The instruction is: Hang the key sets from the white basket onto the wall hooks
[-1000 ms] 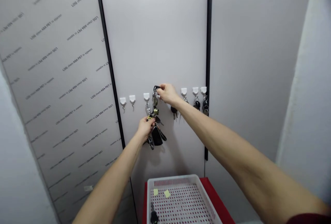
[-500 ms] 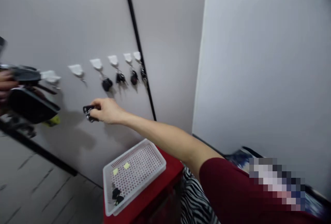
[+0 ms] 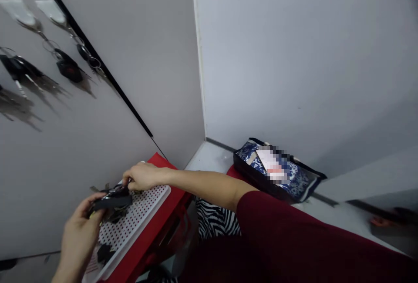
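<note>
Both my hands are together over a white perforated plastic basket [image 3: 143, 215]. My left hand [image 3: 80, 224] is closed around a bunch of dark keys [image 3: 114, 202], with flat black pieces and metal rings among them. My right hand [image 3: 143, 176] pinches the far end of this bunch, its fingertips partly hidden. Which keys belong to which hand I cannot tell. Another black key [image 3: 105, 253] lies in the near end of the basket, below my left hand.
The basket stands on a red cabinet [image 3: 156, 161] against the grey wall. Keys [image 3: 68, 67] hang from white hooks [image 3: 52, 11] at upper left. A blue patterned bag [image 3: 298, 185] sits by the right wall. Zebra-striped fabric [image 3: 215, 220] shows below my right arm.
My view has swung right and down. My left hand has come from the left edge to the basket with its keys. My right hand has moved from the wall to the basket.
</note>
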The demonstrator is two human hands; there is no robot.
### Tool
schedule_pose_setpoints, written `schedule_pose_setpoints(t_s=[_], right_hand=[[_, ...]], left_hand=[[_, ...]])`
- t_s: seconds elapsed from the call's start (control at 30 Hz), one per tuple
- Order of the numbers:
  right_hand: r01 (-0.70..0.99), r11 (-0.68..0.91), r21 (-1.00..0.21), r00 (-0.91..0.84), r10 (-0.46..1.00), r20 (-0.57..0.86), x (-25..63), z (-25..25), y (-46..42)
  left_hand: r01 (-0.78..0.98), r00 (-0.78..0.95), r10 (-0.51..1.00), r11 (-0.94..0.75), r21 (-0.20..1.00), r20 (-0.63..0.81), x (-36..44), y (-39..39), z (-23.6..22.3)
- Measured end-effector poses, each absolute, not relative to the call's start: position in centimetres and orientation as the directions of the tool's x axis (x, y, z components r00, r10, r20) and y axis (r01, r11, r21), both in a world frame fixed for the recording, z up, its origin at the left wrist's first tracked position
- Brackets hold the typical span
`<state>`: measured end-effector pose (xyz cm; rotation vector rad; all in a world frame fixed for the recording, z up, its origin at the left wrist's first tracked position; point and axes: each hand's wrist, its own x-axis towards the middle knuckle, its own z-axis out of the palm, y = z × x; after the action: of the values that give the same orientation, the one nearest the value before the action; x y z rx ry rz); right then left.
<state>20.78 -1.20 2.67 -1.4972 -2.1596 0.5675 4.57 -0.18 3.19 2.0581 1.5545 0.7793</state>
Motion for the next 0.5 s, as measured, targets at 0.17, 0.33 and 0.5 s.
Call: schedule_pose_setpoints(t_s=[0.17, 0.33, 0.5], right_hand=[[0.773, 0.312, -0.553, -0.317, 0.944, 0.090, 20.7, 0.0, -1.7], [0.802, 0.310, -0.510, -0.321, 0.944, 0.068, 20.4, -0.9, -2.1], [0.703, 0.369, -0.609, -0.212, 0.925, 0.315, 21.4, 1.4, -1.8]], left_hand=[[0.733, 0.456, 0.883, -0.443, 0.515, 0.110, 5.2, -1.9, 1.2], [0.738, 0.619, 0.775, -0.630, 0.242, 0.129, 5.5, -3.1, -1.2], [0.695, 0.641, 0.766, -0.604, 0.389, 0.043, 4.9, -4.1, -1.9]])
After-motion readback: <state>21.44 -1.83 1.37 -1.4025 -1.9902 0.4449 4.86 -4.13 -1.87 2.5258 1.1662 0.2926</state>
